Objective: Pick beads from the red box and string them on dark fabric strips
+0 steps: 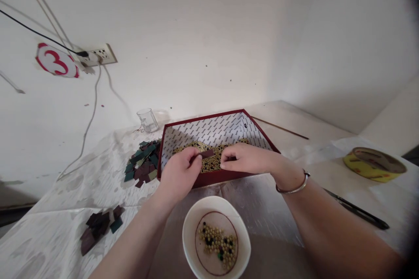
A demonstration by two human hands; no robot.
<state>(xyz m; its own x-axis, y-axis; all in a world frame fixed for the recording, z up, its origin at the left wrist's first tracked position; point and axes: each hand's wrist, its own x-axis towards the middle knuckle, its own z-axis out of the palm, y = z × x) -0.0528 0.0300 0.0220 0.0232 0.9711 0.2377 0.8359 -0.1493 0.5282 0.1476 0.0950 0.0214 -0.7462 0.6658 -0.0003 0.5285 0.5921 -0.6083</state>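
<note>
My left hand pinches a small flat maroon piece between thumb and fingertips, above a red-rimmed box. My right hand, a bracelet on its wrist, is just right of that piece. Its fingers are curled and close together, and whatever they hold is too small or hidden to make out. Below both hands the box holds many tan and dark beads. In front of it stands a white bowl with tan, black and green beads inside.
Flat green and maroon pieces lie piled left of the box, with a smaller pile nearer me. A glass mug stands behind. To the right are a thin stick, a yellow round container and a long dark tool.
</note>
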